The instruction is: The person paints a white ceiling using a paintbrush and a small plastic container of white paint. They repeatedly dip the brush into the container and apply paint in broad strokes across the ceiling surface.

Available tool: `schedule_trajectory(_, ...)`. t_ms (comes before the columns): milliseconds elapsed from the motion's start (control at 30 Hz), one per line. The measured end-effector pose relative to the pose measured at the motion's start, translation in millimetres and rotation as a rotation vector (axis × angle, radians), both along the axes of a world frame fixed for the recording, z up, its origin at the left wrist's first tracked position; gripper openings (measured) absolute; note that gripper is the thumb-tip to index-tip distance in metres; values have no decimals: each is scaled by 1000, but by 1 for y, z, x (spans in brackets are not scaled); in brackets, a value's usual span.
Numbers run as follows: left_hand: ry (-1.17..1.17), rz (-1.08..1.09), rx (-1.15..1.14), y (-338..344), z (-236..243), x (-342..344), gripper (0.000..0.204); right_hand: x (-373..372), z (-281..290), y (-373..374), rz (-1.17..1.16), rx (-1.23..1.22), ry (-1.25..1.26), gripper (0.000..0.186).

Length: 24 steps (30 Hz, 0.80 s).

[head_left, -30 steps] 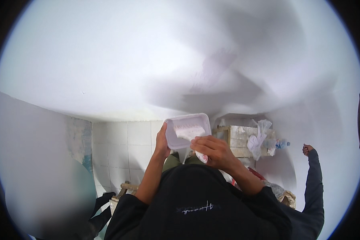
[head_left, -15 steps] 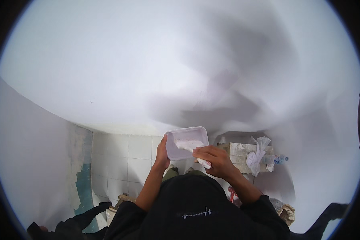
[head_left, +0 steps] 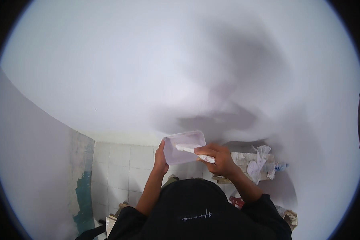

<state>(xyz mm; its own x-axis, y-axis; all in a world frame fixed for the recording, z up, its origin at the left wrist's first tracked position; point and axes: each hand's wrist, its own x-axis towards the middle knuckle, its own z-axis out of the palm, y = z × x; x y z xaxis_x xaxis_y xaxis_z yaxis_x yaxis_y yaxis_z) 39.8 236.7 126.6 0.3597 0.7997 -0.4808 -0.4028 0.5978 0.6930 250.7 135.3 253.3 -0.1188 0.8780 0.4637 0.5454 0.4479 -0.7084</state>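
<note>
My left hand (head_left: 160, 158) grips the left side of a translucent whitish plastic tub (head_left: 176, 159), its thumb at the rim. The tub is tilted, and its opening shows. In my right hand (head_left: 220, 159) is a paint-smeared white paintbrush (head_left: 185, 148), the butt of its handle (head_left: 206, 158) sticking out below the fingers. The brush's front end reaches into the tub; its bristles are hard to make out against the pale inside.
A white wall (head_left: 120, 80) rises ahead, with a side wall (head_left: 32, 160) at left showing a peeling teal patch (head_left: 83, 196). Right of me, a paint-spattered bench (head_left: 242, 160) bears a plastic bag (head_left: 258, 165) and a clear bottle (head_left: 281, 166). White tiles (head_left: 118, 168) cover the floor.
The brush has turned, now showing narrow where its broad head showed before. The tub sits slightly lower and further left in view. Both hands keep their hold.
</note>
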Motion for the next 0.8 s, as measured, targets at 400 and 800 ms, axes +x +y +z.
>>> schedule_trajectory(400, -59, 25, 38, 5, -9, 3, 59, 43, 47, 35, -66, -172, 132, 19)
schedule_trajectory(800, -57, 47, 26, 10, -13, 2, 57, 82, 121, 89, -153, 203, -64, 19)
